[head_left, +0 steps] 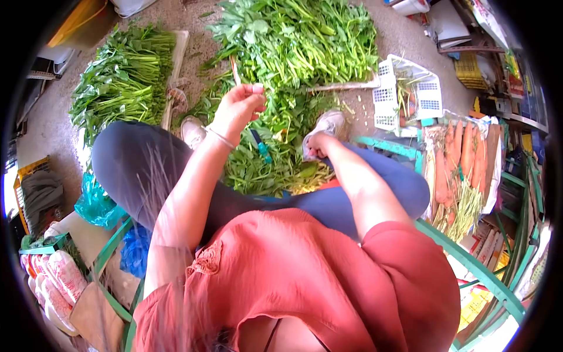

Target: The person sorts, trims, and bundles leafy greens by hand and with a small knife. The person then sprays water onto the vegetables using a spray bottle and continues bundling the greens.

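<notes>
My left hand [240, 108], with a band at its wrist, is raised over the leafy green stems [293, 117] between my feet. Its fingers are curled together, and I cannot make out anything in them. Low beside my right shoe [329, 124] is my right hand [318, 145], its fingers bent in by the trouser leg; what they grip, if anything, is hidden. A small tool with a teal handle [263, 154] lies on the loose leaves below my left hand. Yellowish leaves [308, 179] lie closer to me.
Large piles of leafy greens lie ahead [299, 44] and at the left [126, 79]. A white plastic basket [431, 97] stands at the right, beside a stack of carrots [463, 152]. Teal bags [98, 202] lie by my left knee. A green metal frame [475, 267] runs alongside me.
</notes>
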The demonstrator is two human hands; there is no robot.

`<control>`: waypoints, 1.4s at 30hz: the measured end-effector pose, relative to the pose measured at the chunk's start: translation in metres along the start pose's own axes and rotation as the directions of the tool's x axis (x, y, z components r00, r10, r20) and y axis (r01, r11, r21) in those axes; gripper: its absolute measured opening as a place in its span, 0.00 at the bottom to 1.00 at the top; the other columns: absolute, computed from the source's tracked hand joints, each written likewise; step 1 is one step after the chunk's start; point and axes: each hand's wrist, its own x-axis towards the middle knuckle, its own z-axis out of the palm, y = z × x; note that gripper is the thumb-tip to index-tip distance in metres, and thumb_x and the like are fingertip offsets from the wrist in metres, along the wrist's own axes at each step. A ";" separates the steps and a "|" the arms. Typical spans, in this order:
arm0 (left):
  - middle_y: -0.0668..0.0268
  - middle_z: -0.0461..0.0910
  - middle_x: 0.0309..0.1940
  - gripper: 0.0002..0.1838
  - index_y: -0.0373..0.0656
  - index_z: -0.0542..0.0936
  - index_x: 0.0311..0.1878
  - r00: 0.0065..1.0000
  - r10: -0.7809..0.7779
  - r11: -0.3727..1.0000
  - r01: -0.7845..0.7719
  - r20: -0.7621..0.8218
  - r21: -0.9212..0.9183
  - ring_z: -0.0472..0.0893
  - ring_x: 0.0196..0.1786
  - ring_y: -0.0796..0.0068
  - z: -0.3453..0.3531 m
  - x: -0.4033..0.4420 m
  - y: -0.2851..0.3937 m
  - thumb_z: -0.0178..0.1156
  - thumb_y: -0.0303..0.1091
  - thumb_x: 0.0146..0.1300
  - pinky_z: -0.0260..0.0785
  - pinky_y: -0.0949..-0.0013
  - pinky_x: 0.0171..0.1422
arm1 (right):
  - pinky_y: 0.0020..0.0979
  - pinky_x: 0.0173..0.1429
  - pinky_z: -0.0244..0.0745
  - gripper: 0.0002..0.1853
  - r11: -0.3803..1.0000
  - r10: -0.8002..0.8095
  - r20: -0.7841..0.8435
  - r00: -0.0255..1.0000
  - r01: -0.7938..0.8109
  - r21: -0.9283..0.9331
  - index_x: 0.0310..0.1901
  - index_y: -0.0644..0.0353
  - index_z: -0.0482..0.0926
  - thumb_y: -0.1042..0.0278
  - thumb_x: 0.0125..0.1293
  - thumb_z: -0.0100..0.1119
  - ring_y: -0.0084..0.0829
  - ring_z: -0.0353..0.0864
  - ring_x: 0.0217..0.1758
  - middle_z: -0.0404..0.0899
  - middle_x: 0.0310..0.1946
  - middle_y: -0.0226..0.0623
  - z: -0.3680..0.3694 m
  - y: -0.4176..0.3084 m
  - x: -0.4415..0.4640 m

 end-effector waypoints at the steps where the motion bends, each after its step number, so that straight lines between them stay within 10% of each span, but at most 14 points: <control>1: 0.69 0.77 0.35 0.11 0.43 0.72 0.43 1.000 0.003 1.000 -0.003 -0.003 0.012 0.76 0.38 0.79 -0.001 0.001 -0.001 0.55 0.33 0.57 0.67 0.74 0.42 | 0.31 0.21 0.62 0.08 0.983 -0.052 0.004 0.999 0.052 -0.179 0.26 0.57 0.78 0.63 0.52 0.54 0.29 0.72 0.19 0.77 0.24 0.35 0.001 0.001 0.002; 3: 0.69 0.77 0.35 0.11 0.43 0.72 0.42 1.000 0.010 1.000 -0.010 0.001 0.022 0.75 0.37 0.79 -0.003 0.004 -0.004 0.55 0.32 0.57 0.67 0.74 0.41 | 0.34 0.26 0.68 0.09 0.268 -0.485 0.193 0.853 0.355 -0.896 0.27 0.56 0.80 0.60 0.49 0.59 0.31 0.76 0.23 0.79 0.28 0.34 0.004 0.012 0.014; 4: 0.69 0.76 0.35 0.10 0.43 0.72 0.42 1.000 0.004 1.000 -0.004 0.004 0.007 0.75 0.37 0.79 -0.004 0.005 -0.006 0.55 0.32 0.57 0.66 0.74 0.41 | 0.35 0.28 0.71 0.10 0.018 -0.595 0.225 0.772 0.293 -0.956 0.27 0.55 0.81 0.59 0.47 0.62 0.32 0.78 0.25 0.80 0.29 0.34 0.010 0.018 0.011; 6: 0.69 0.76 0.35 0.10 0.43 0.72 0.42 1.000 -0.017 1.000 0.017 0.015 0.017 0.75 0.37 0.79 -0.005 0.008 -0.008 0.55 0.32 0.56 0.66 0.75 0.41 | 0.34 0.36 0.71 0.12 0.443 -0.367 -0.090 0.926 0.089 -0.892 0.23 0.51 0.82 0.54 0.39 0.66 0.33 0.80 0.30 0.81 0.28 0.35 0.037 -0.018 -0.038; 9: 0.68 0.76 0.35 0.11 0.43 0.72 0.43 1.000 -0.025 0.999 0.024 0.018 0.040 0.75 0.36 0.78 -0.004 0.013 -0.011 0.55 0.32 0.56 0.66 0.74 0.41 | 0.35 0.34 0.73 0.09 0.642 -0.306 -0.158 0.939 0.081 -0.762 0.22 0.53 0.82 0.58 0.42 0.65 0.34 0.80 0.31 0.80 0.25 0.42 0.043 -0.009 -0.019; 12: 0.68 0.76 0.36 0.11 0.43 0.71 0.43 0.998 -0.051 0.997 0.049 0.021 0.056 0.76 0.37 0.78 -0.003 0.016 -0.010 0.54 0.32 0.57 0.66 0.73 0.41 | 0.36 0.33 0.71 0.09 0.528 -0.264 0.105 0.959 0.235 -0.816 0.22 0.53 0.82 0.57 0.43 0.65 0.32 0.79 0.29 0.80 0.23 0.39 0.045 0.018 0.150; 14: 0.68 0.76 0.36 0.11 0.43 0.71 0.43 0.999 -0.045 0.998 0.044 0.019 0.050 0.75 0.37 0.78 -0.002 0.017 -0.011 0.54 0.32 0.57 0.66 0.73 0.41 | 0.35 0.31 0.69 0.10 0.793 -0.115 -0.002 0.993 0.090 -0.602 0.22 0.54 0.81 0.57 0.45 0.63 0.31 0.77 0.26 0.79 0.22 0.39 0.030 0.000 0.059; 19: 0.68 0.76 0.36 0.11 0.43 0.71 0.43 0.998 -0.045 0.997 0.043 0.032 0.071 0.75 0.36 0.78 0.003 0.017 -0.009 0.55 0.32 0.56 0.66 0.74 0.40 | 0.32 0.24 0.64 0.14 0.946 0.037 -0.005 0.999 -0.036 -0.323 0.22 0.58 0.79 0.55 0.51 0.59 0.28 0.72 0.20 0.78 0.20 0.38 0.023 -0.008 0.001; 32: 0.73 0.74 0.31 0.11 0.44 0.71 0.42 0.999 -0.018 0.997 0.014 0.047 0.082 0.75 0.34 0.82 -0.002 0.019 -0.015 0.55 0.33 0.56 0.65 0.77 0.37 | 0.30 0.20 0.62 0.16 0.978 0.115 0.011 0.993 -0.111 -0.174 0.23 0.62 0.78 0.56 0.58 0.54 0.23 0.69 0.15 0.78 0.20 0.37 0.026 -0.011 -0.023; 38: 0.71 0.75 0.32 0.11 0.43 0.71 0.42 0.997 -0.003 0.996 -0.003 0.078 0.084 0.75 0.35 0.81 0.005 0.014 -0.014 0.55 0.33 0.56 0.65 0.77 0.37 | 0.31 0.27 0.70 0.11 0.905 0.071 0.052 0.996 -0.043 -0.423 0.26 0.60 0.80 0.62 0.56 0.57 0.24 0.76 0.22 0.80 0.25 0.36 0.031 0.000 0.029; 41: 0.70 0.75 0.33 0.11 0.43 0.71 0.43 0.996 -0.004 0.995 -0.005 0.084 0.101 0.75 0.35 0.80 0.004 0.016 -0.016 0.55 0.33 0.57 0.65 0.77 0.38 | 0.29 0.31 0.72 0.09 0.397 -0.148 0.253 0.956 0.292 -0.870 0.26 0.59 0.81 0.63 0.54 0.60 0.23 0.78 0.25 0.81 0.25 0.34 0.035 0.012 0.052; 42: 0.70 0.75 0.33 0.11 0.43 0.71 0.43 0.996 -0.009 0.994 -0.001 0.091 0.106 0.75 0.35 0.80 0.004 0.016 -0.018 0.55 0.33 0.57 0.65 0.77 0.38 | 0.29 0.31 0.72 0.09 0.533 -0.156 0.180 0.971 0.236 -0.812 0.26 0.59 0.81 0.63 0.54 0.59 0.23 0.78 0.25 0.81 0.25 0.34 0.036 0.005 0.028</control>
